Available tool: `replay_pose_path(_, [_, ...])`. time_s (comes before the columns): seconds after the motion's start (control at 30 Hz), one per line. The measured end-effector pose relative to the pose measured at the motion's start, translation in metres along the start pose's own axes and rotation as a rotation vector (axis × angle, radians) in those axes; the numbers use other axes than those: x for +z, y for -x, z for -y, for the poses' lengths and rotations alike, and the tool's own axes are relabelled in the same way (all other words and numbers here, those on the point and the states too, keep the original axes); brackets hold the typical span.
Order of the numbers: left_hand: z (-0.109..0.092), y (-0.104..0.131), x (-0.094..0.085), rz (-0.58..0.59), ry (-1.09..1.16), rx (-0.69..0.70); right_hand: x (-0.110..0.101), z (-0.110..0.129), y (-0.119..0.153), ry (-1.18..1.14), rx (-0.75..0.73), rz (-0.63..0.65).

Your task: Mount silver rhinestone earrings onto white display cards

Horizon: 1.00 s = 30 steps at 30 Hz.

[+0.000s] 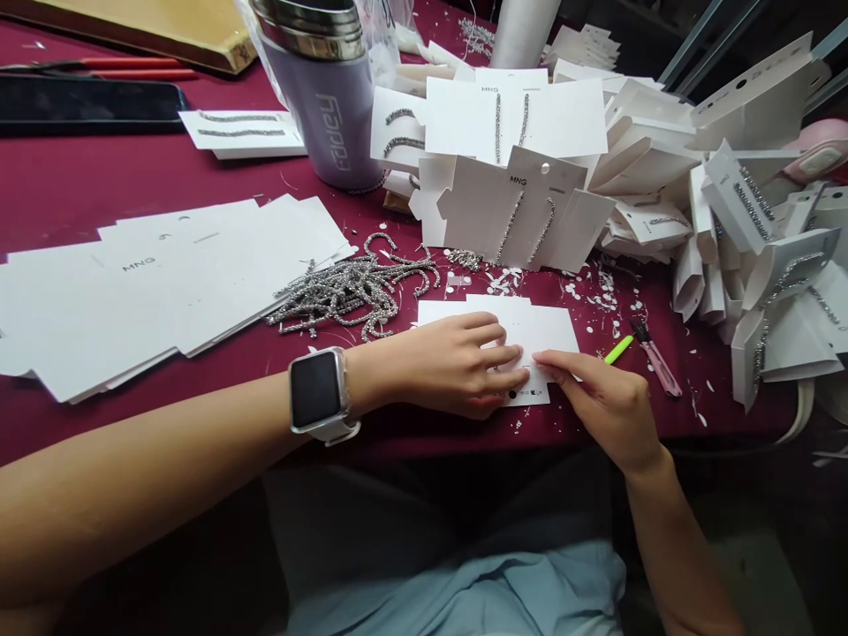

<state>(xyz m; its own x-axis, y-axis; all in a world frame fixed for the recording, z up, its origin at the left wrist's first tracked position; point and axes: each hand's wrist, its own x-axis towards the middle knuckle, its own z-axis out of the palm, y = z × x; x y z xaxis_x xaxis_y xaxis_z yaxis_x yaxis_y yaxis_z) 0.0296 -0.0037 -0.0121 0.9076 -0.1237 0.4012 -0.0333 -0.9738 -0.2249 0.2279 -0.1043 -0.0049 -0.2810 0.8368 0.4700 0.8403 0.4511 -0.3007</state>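
A white earring card [553, 329] lies flat at the table's front edge, its printed end towards me. My left hand [457, 364], with a watch [316, 393] on the wrist, rests on the card's left part with its fingers spread. At the card's right side, the thumb and index finger of my right hand [606, 402] are pinched together. Whatever is between them is too small or hidden to make out. Beyond my left hand lies a tangled pile of silvery chain earrings [351, 287]. Two finished cards with earrings [530, 212] stand upright behind the flat card.
Flat blank cards [119, 291] are stacked at left. A purple tumbler [324, 106] stands at the back, near a phone [93, 104]. Folded cards with earrings [748, 203] heap up at right. A pink-handled cutter [659, 362] and a green stick [618, 350] lie among paper scraps.
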Motion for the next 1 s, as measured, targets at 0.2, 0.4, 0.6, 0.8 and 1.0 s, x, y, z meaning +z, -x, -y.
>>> replay_pose_path(0.2, [0.001,0.001,-0.001,0.011,0.023,0.015,-0.002,-0.001,-0.006,0.1,-0.113,0.088])
replay_pose_path(0.4, [0.0,0.002,0.001,0.014,0.031,0.011,-0.002,0.004,-0.01,0.189,-0.162,0.136])
replay_pose_path(0.6, [0.0,0.001,0.002,0.017,0.022,0.011,0.0,0.007,-0.011,0.294,-0.216,0.127])
replay_pose_path(0.8, [0.0,0.001,0.0,0.051,0.011,0.013,0.009,0.01,-0.014,0.39,-0.239,0.063])
replay_pose_path(1.0, [0.001,0.001,-0.001,0.043,0.023,0.01,0.018,0.006,-0.015,0.347,-0.158,-0.025])
